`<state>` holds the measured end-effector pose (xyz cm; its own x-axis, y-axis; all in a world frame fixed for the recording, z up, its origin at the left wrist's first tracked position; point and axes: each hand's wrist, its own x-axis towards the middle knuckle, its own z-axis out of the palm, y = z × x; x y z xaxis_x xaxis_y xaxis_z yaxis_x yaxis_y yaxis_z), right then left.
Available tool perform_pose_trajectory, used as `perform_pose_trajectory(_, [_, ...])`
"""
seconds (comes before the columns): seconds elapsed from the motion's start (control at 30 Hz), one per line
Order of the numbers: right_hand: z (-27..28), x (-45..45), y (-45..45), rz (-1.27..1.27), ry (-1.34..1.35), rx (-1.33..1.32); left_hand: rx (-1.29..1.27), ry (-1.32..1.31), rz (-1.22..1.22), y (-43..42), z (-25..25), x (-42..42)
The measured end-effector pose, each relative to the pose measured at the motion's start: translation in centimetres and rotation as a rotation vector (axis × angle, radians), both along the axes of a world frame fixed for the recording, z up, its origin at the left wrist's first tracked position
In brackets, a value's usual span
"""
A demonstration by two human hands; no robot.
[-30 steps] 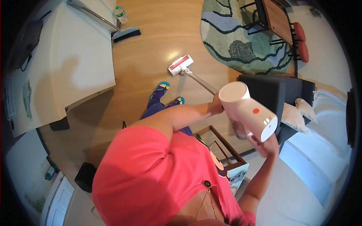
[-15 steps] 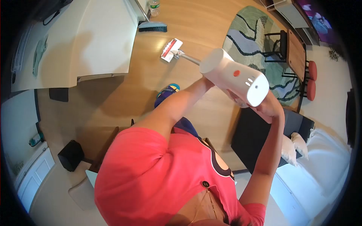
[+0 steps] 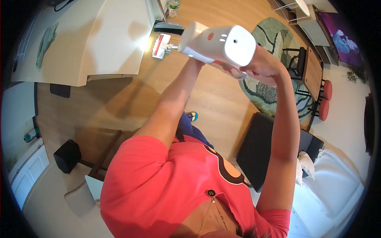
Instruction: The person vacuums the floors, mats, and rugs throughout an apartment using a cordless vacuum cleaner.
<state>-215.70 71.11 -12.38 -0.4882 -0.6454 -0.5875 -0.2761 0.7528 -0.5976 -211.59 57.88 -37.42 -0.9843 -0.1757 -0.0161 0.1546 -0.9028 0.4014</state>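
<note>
A white stick vacuum cleaner [image 3: 218, 41] with a red button is held up in front of me. My right hand [image 3: 264, 65] is closed round its handle at the rear end. My left hand [image 3: 197, 62] grips it from beneath, near the front of the body; most of its fingers are hidden behind the machine. The vacuum's floor head [image 3: 161, 46], white with a red strip, rests on the wooden floor beside a white cabinet. Most of the tube between body and head is hidden from view.
A broom [image 3: 169, 27] and a water bottle [image 3: 174, 8] stand beyond the floor head. The white cabinet [image 3: 115, 35] is on the left. To the right are a green patterned rug [image 3: 262, 95], a wooden table [image 3: 312, 73], red stools [image 3: 325, 101] and a dark sofa [image 3: 258, 146].
Both hands and the vacuum body have moved left and farther from me. The floor head has also shifted left and forward, closer to the cabinet and broom. My view has shifted a little.
</note>
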Motion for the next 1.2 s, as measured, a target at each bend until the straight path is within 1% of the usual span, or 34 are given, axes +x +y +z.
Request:
perform_pose_trajectory(0.07, [-0.6,-0.6,-1.3,0.023,-0.029,0.004,0.015,-0.004,0.004,-1.7,0.0,0.3])
perform_pose_trajectory(0.1, [-1.5,-0.9,-1.5,0.011,-0.034,-0.045,0.008,-0.013,-0.012,-2.5,0.0,0.5])
perform_pose_trajectory(0.13, [-1.9,-0.6,-1.6,0.028,0.002,-0.051,0.002,-0.019,-0.026,-3.4,0.0,0.5])
perform_pose_trajectory(0.17, [-2.2,-0.4,-1.9,0.047,0.038,-0.057,-0.074,0.000,-0.045,-3.9,-0.6,0.5])
perform_pose_trajectory(0.2, [-2.2,-0.2,-2.2,0.068,0.073,-0.066,-0.095,0.005,-0.052,-4.4,-1.1,0.6])
perform_pose_trajectory(0.23, [-1.7,-0.2,-2.5,0.111,0.131,0.085,-0.095,-0.001,-0.061,-4.4,-1.6,0.7])
perform_pose_trajectory(0.3, [-2.8,0.9,-1.3,0.121,0.144,-0.077,-0.052,-0.037,-0.073,-3.5,-3.0,1.5])
perform_pose_trajectory(0.33, [-3.5,1.5,-0.2,0.121,0.152,-0.157,-0.014,-0.060,-0.081,-2.7,-4.0,1.6])
perform_pose_trajectory(0.37, [-4.2,2.1,0.8,0.160,0.251,-0.126,0.023,-0.080,-0.098,-1.9,-4.3,1.9])
perform_pose_trajectory(0.4, [-4.0,2.4,1.5,0.226,0.211,-0.117,0.100,-0.097,-0.121,-0.8,-4.9,2.3])
perform_pose_trajectory(0.43, [-3.2,3.3,2.3,0.161,0.203,-0.072,0.173,-0.112,-0.143,0.2,-5.5,2.8])
perform_pose_trajectory(0.47, [-1.9,4.3,2.8,0.095,0.192,-0.027,0.353,-0.086,-0.206,1.3,-6.9,3.0])
perform_pose_trajectory(0.53, [-1.1,5.2,4.8,0.003,0.139,0.027,0.493,-0.181,-0.102,3.3,-1.9,4.5])
perform_pose_trajectory(0.63, [0.5,6.0,7.0,-0.139,0.116,0.130,0.437,-0.103,-0.099,7.1,-0.1,5.8])
perform_pose_trajectory(0.77, [4.6,6.5,6.8,-0.151,0.102,0.302,0.338,-0.041,-0.148,10.9,1.4,6.2])
perform_pose_trajectory(0.87, [6.0,7.1,7.2,0.049,0.281,0.114,0.265,0.004,-0.187,13.5,2.4,6.4])
perform_pose_trajectory(0.9, [6.8,7.1,6.3,-0.029,0.212,0.262,0.244,0.009,-0.199,14.3,2.7,6.7])
perform_pose_trajectory(1.0, [7.4,7.0,5.8,-0.018,0.159,0.222,0.201,0.024,-0.208,15.4,3.0,6.4])
perform_pose_trajectory(1.1, [6.8,6.4,6.2,-0.031,0.137,0.175,0.163,0.026,-0.207,15.0,2.4,6.6])
perform_pose_trajectory(1.2, [6.9,6.3,5.9,-0.033,0.105,0.215,0.136,0.021,-0.203,13.5,1.7,7.2])
